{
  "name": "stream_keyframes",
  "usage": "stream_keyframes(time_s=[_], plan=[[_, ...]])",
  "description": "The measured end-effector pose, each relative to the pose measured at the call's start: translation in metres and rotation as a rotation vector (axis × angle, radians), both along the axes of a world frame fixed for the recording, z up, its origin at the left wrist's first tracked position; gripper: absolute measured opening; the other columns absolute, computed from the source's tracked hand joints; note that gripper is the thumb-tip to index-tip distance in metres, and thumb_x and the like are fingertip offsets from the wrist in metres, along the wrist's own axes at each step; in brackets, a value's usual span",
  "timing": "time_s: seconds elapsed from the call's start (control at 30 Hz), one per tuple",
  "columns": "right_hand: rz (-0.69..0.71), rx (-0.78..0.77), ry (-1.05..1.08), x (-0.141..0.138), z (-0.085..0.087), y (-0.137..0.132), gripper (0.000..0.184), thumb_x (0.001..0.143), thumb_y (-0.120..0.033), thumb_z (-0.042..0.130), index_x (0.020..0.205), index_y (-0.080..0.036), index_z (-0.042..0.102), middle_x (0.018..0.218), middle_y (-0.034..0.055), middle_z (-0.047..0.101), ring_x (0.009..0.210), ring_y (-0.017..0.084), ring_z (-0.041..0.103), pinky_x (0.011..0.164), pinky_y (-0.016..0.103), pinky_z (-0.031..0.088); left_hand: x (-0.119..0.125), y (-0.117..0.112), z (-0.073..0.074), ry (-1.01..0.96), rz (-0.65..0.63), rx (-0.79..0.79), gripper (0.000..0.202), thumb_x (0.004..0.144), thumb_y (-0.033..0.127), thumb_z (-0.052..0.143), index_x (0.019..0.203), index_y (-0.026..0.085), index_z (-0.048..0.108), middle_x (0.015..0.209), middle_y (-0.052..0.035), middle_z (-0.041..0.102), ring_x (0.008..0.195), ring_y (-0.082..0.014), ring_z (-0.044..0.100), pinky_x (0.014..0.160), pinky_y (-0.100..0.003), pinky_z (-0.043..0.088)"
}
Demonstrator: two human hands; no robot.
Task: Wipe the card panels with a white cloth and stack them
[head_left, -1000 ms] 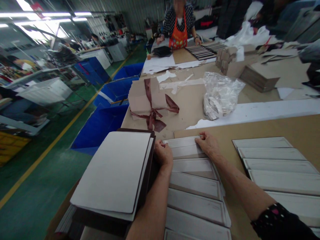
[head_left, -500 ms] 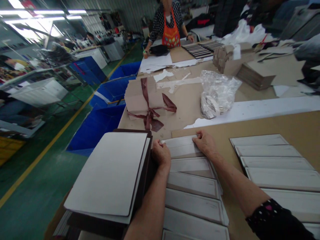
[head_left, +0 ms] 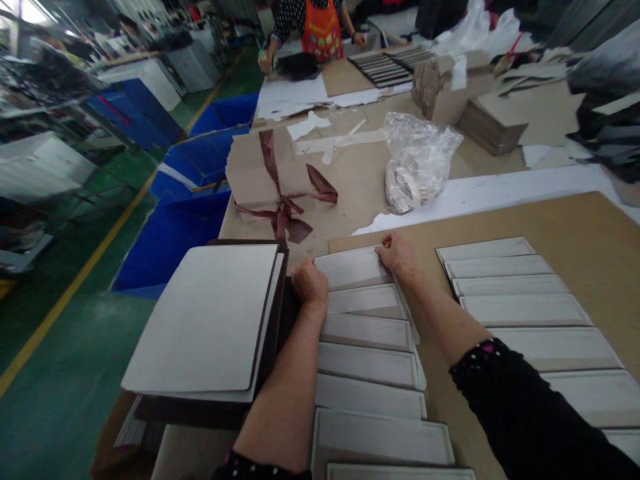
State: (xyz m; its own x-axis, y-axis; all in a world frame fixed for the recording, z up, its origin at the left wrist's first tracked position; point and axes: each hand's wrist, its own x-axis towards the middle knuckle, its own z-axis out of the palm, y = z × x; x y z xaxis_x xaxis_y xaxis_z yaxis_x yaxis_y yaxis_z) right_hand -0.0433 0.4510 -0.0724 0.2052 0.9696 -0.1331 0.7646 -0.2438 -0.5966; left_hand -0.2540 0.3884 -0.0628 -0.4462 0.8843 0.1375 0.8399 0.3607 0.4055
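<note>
A column of overlapping grey-white card strips (head_left: 367, 360) lies on the brown board (head_left: 505, 220) in front of me. My left hand (head_left: 310, 283) is curled on the left end of the topmost strip, fingers closed over its edge. My right hand (head_left: 397, 253) grips the right end of the same top strip (head_left: 350, 267), fingers bent over the far edge. A second column of strips (head_left: 520, 310) lies to the right. A stack of large grey sheets on dark covers (head_left: 210, 320) sits just left of my left hand.
A cardboard bundle tied with a maroon ribbon (head_left: 273, 183) and a clear plastic bag of small pieces (head_left: 413, 170) lie beyond. Stacks of cardboard (head_left: 487, 123) sit farther back. A person in an orange apron (head_left: 320, 30) works at the far end. Blue bins (head_left: 175, 227) stand left of the table.
The view has tilted down and shifted, so everything sits higher in frame. Both hands stay on the ends of the top strip with the same grip.
</note>
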Motion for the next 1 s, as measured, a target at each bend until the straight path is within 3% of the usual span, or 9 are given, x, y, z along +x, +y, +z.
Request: stream_keyframes(time_s=[0.1,0.2,0.3,0.37,0.5,0.6,0.7,0.8,1.0], plan=[[-0.032,0.039,0.028,0.004,0.014,-0.008,0.026,0.08,-0.014,0.055,0.103,-0.015,0.065,0.099,0.0125,0.069,0.093,0.025,0.063,0.082,0.034,0.045,0.008,-0.011,0.009,0.028,-0.029,0.014,0.037,0.088,0.006,0.041,0.115,0.01,0.066,0.109,-0.0191,0.069,0.109,-0.0307,0.061,0.096,-0.044,0.047],[-0.056,0.092,0.075,0.013,0.032,-0.04,0.037,0.081,-0.017,0.053,0.117,-0.013,0.06,0.108,0.0122,0.068,0.094,0.023,0.063,0.084,0.033,0.047,0.017,-0.043,0.02,0.037,-0.142,0.059,0.039,0.089,0.006,0.04,0.122,0.008,0.061,0.123,-0.0185,0.064,0.121,-0.0293,0.054,0.105,-0.043,0.043],[-0.047,0.117,0.222,0.029,0.042,-0.105,0.038,0.081,-0.029,0.057,0.117,-0.016,0.06,0.104,0.0082,0.069,0.087,0.021,0.064,0.082,0.034,0.049,0.018,-0.1,0.024,-0.013,-0.357,0.144,0.037,0.09,0.005,0.04,0.121,0.009,0.06,0.126,-0.0153,0.063,0.123,-0.0269,0.052,0.109,-0.042,0.042],[-0.06,0.066,0.336,0.038,0.041,-0.161,0.037,0.08,-0.036,0.059,0.112,-0.018,0.063,0.097,0.0061,0.07,0.085,0.021,0.065,0.082,0.036,0.05,0.01,-0.147,0.021,-0.052,-0.425,0.188,0.037,0.091,0.007,0.041,0.124,0.012,0.058,0.128,-0.0138,0.062,0.125,-0.0257,0.051,0.11,-0.044,0.043],[-0.072,-0.095,0.454,0.041,0.028,-0.259,0.036,0.084,-0.044,0.057,0.11,-0.02,0.064,0.1,0.0065,0.07,0.087,0.022,0.066,0.082,0.037,0.051,-0.01,-0.233,0.005,-0.094,-0.363,0.185,0.037,0.094,0.015,0.045,0.13,0.015,0.053,0.133,-0.0155,0.058,0.127,-0.0275,0.051,0.107,-0.051,0.045],[-0.04,-0.091,0.51,0.032,0.016,-0.294,0.04,0.085,-0.045,0.057,0.116,-0.02,0.062,0.107,0.008,0.069,0.096,0.024,0.065,0.088,0.038,0.05,-0.016,-0.27,-0.007,-0.142,-0.326,0.094,0.041,0.094,0.019,0.045,0.134,0.015,0.049,0.139,-0.0171,0.053,0.133,-0.0295,0.047,0.11,-0.055,0.042],[-0.074,-0.039,0.488,0.024,0.009,-0.296,0.039,0.084,-0.044,0.057,0.115,-0.02,0.063,0.109,0.0087,0.069,0.1,0.025,0.064,0.092,0.04,0.049,-0.015,-0.28,-0.013,-0.204,-0.273,0.012,0.042,0.093,0.022,0.046,0.134,0.015,0.05,0.141,-0.0173,0.052,0.134,-0.0302,0.047,0.112,-0.055,0.04],[-0.112,-0.051,0.482,0.021,0.005,-0.287,0.04,0.082,-0.045,0.058,0.112,-0.019,0.064,0.103,0.0092,0.069,0.095,0.026,0.064,0.09,0.041,0.049,-0.015,-0.275,-0.013,-0.25,-0.21,0.006,0.042,0.089,0.022,0.048,0.13,0.016,0.054,0.136,-0.0158,0.057,0.131,-0.0301,0.051,0.112,-0.053,0.04],[-0.193,-0.106,0.612,0.023,0.002,-0.281,0.047,0.075,-0.055,0.063,0.105,-0.018,0.062,0.087,0.0057,0.067,0.08,0.023,0.063,0.074,0.036,0.051,-0.021,-0.265,-0.005,-0.319,-0.154,-0.025,0.04,0.088,0.023,0.045,0.125,0.014,0.056,0.13,-0.0164,0.061,0.125,-0.0281,0.055,0.11,-0.051,0.042]])
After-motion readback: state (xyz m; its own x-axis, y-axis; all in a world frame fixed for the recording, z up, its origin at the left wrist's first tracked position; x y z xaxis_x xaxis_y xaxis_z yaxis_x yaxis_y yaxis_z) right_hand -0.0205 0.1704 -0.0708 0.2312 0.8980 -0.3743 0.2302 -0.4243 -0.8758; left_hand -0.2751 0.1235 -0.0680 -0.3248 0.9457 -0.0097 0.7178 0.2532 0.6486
